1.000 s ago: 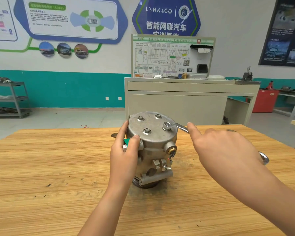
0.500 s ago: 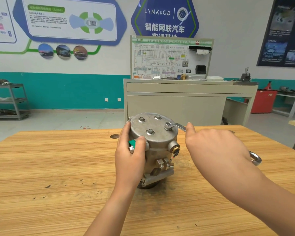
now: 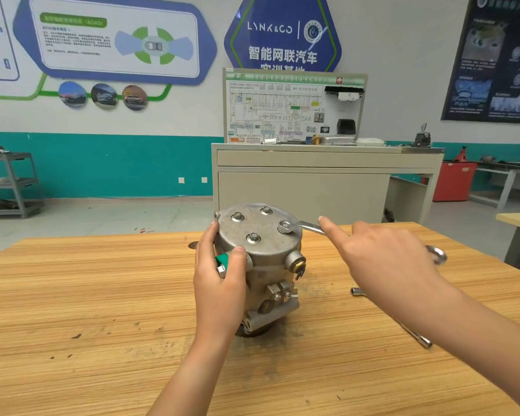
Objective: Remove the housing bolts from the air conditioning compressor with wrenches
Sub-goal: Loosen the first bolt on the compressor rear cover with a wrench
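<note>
Wrench (image 3: 305,225) barely swung; right hand (image 3: 385,259) fingers (image 3: 332,231) wrap it, left hand (image 3: 219,283) grips compressor (image 3: 263,228).

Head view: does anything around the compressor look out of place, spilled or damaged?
Nothing serious. Dark grime smears the wooden table around the base of the air conditioning compressor, which stands on end. The wrench sits squarely on one top bolt; the left hand grips its side, the right hand holds the wrench.

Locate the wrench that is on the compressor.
Head view, right of centre: the wrench has its ring end on the right-hand bolt atop the compressor, its handle running right under the right hand.
</note>
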`<act>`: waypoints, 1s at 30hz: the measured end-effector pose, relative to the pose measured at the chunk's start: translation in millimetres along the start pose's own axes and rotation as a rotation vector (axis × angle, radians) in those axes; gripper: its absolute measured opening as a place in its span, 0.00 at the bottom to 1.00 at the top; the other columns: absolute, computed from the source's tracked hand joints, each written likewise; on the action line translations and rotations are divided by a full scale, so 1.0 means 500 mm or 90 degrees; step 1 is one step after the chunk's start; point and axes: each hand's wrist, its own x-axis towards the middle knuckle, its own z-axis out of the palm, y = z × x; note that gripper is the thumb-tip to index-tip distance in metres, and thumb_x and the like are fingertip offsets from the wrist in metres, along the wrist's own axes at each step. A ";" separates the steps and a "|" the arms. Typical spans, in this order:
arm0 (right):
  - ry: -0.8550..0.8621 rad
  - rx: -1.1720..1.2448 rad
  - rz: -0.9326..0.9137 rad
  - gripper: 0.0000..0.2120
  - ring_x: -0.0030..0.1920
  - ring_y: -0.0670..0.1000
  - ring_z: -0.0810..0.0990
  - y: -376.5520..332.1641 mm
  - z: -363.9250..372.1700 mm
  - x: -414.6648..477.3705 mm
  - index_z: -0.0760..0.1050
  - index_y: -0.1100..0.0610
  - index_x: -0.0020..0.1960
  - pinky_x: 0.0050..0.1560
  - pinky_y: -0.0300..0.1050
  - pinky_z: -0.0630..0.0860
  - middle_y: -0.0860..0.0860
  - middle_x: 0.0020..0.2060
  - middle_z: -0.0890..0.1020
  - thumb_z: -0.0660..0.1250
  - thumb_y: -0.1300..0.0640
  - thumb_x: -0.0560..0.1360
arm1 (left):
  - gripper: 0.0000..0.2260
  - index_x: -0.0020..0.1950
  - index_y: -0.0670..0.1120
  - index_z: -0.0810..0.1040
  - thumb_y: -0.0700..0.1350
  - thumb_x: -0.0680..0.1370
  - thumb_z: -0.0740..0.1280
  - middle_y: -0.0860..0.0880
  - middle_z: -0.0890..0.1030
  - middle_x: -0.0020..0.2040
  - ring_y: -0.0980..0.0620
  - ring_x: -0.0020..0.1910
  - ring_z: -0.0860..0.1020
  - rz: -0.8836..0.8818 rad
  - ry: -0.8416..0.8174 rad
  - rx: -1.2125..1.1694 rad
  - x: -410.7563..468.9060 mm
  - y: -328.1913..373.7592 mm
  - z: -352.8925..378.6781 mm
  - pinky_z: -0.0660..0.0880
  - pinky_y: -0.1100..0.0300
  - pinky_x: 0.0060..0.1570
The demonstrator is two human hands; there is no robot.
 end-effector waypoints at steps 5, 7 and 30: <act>0.278 0.087 0.012 0.23 0.17 0.52 0.64 0.015 0.070 -0.001 0.82 0.59 0.51 0.22 0.35 0.51 0.53 0.21 0.69 0.77 0.68 0.56 | 0.19 0.69 0.54 0.69 0.42 0.79 0.62 0.64 0.72 0.61 0.77 0.57 0.68 0.004 -0.007 -0.002 0.009 -0.004 -0.006 0.67 0.69 0.60; 0.375 0.099 -0.012 0.14 0.20 0.53 0.70 0.032 0.113 0.019 0.82 0.58 0.50 0.26 0.40 0.66 0.52 0.22 0.72 0.72 0.64 0.65 | 0.19 0.69 0.53 0.70 0.41 0.79 0.62 0.60 0.73 0.64 0.69 0.61 0.70 0.002 -0.024 0.010 0.018 -0.004 -0.013 0.67 0.64 0.63; 0.172 0.554 0.044 0.10 0.26 0.48 0.69 0.042 0.033 0.075 0.72 0.50 0.56 0.28 0.45 0.64 0.48 0.26 0.72 0.55 0.52 0.79 | 0.19 0.68 0.54 0.71 0.39 0.79 0.59 0.63 0.74 0.59 0.79 0.54 0.68 0.010 -0.070 0.020 0.049 -0.014 -0.059 0.67 0.82 0.42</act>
